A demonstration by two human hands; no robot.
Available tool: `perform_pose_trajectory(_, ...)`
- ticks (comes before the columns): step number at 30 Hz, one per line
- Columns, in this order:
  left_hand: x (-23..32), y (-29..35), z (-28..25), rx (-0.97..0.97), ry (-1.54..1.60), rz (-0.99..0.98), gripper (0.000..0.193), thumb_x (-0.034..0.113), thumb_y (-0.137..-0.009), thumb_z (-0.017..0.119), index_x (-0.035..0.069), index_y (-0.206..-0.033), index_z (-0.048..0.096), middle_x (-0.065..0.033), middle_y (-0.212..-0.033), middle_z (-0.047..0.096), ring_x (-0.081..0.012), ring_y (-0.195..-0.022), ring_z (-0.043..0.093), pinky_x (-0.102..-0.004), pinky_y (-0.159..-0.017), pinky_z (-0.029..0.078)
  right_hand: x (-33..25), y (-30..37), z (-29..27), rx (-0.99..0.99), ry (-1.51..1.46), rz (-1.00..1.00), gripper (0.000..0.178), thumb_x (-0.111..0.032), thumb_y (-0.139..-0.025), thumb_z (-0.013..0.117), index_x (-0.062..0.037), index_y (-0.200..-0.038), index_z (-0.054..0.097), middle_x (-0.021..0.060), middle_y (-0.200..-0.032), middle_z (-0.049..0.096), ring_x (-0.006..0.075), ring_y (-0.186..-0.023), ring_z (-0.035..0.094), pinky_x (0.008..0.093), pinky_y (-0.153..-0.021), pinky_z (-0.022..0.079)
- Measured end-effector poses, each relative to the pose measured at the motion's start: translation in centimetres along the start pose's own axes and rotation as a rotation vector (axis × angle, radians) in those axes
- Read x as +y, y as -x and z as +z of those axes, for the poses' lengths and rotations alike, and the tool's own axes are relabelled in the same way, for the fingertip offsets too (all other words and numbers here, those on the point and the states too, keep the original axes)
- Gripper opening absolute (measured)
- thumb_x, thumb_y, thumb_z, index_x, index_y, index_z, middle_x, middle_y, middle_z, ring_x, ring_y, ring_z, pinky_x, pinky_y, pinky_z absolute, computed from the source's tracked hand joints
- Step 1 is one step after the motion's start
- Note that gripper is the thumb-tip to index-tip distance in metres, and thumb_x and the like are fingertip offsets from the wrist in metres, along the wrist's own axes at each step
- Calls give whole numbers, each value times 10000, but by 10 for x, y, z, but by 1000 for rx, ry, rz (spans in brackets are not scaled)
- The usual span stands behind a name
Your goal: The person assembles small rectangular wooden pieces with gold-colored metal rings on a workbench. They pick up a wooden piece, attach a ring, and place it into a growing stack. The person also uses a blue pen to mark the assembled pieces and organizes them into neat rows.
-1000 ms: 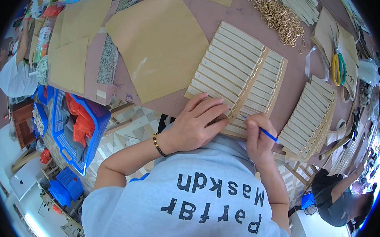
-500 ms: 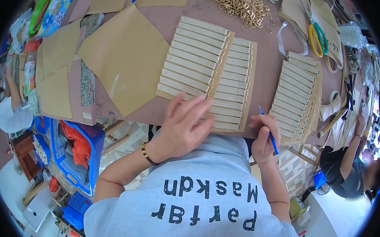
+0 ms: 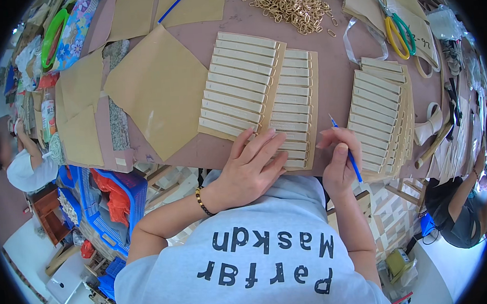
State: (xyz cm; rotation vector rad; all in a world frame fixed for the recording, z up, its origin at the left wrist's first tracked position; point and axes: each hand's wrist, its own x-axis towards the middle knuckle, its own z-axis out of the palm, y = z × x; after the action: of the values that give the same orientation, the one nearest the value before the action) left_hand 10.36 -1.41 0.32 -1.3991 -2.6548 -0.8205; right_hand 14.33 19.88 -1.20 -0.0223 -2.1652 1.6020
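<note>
My left hand (image 3: 255, 170) lies with its fingers stretched over the near edge of a brown card (image 3: 239, 78) bearing rows of pale strips, each with a gold-coloured metal loop at its right end. Partly under that card is a second card (image 3: 294, 94) of the same kind; my fingertips reach its lower left part. In my right hand (image 3: 342, 158), between thumb and fingers, is a thin blue pen-like tool (image 3: 355, 165) with a fine tip pointing away from me. It stays above the table edge, between the second card and a fanned stack of similar cards (image 3: 376, 106).
Gold-coloured loops (image 3: 291, 9) are heaped at the far side. Scissors (image 3: 395, 28) with yellow and green handles lie far right. Brown sheets (image 3: 160, 90) and another thin blue tool (image 3: 174, 6) occupy the left. Blue baskets (image 3: 138, 196) stand below; other people sit at both sides.
My left hand has shifted slightly right and down, settling its fingers on the cards' near part. My right hand keeps the blue tool in nearly the same place. The whole view has shifted a little.
</note>
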Motion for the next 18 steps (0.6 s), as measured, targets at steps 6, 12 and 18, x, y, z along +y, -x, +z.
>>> perform_pose_trajectory(6,-2,0,-1,-2,9,-27,349,188,-711,768,64,-1027,690,-126,-1342,510,-303,-1296,399,-500,-1083,296,1,1,-1,14,-53,97,244,-208,-1022,436,-12,-1083,568,97,-909,614,155,-742,545,289,-694,449)
perform_pose_trajectory(12,-1,-7,-2,-25,16,-22,309,191,-727,760,44,-987,679,-111,-1294,556,-295,-1286,413,-505,-1084,287,4,1,-1,2,-62,73,233,-202,-1019,440,-17,-1101,556,88,-927,604,153,-750,538,298,-718,447)
perform_pose_trajectory(18,1,-10,-2,-45,-15,-13,276,201,-737,751,46,-953,675,-90,-1245,593,-279,-1279,423,-508,-1098,252,2,1,0,10,-95,107,230,-196,-1020,440,-17,-1107,556,88,-926,598,151,-750,539,297,-719,448)
